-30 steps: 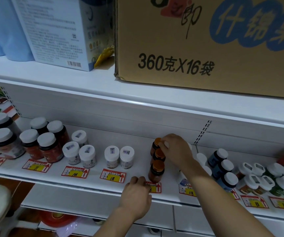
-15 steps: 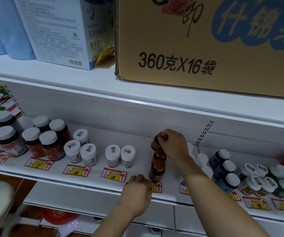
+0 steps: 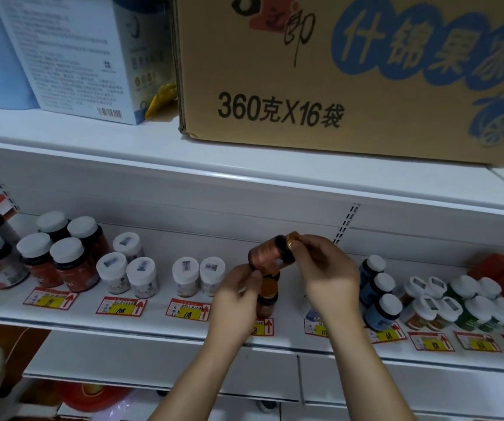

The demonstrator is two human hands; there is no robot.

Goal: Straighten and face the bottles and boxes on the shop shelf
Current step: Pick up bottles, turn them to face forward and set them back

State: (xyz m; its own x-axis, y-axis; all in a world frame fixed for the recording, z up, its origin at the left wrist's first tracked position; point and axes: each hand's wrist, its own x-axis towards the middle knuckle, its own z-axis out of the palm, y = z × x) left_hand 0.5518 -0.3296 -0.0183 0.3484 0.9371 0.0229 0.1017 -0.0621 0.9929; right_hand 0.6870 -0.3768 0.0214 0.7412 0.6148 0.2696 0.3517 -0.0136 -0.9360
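Above one shelved bottle (image 3: 267,302), two hands (image 3: 238,296) (image 3: 326,275) hold one bottle (image 3: 270,253).

single head view, close, looking forward and down at shelf (image 3: 153,325)

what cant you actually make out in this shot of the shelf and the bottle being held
- Label of the lifted orange-capped bottle, head view: blurred, lying sideways.
- Where the left hand meets that bottle: its fingertips sit at the bottle's base, grip unclear.
- White-capped items behind the right hand: hidden by hand and wrist.
- Price tags: small print too small.
- Cardboard carton: cut off by the top and right edges.
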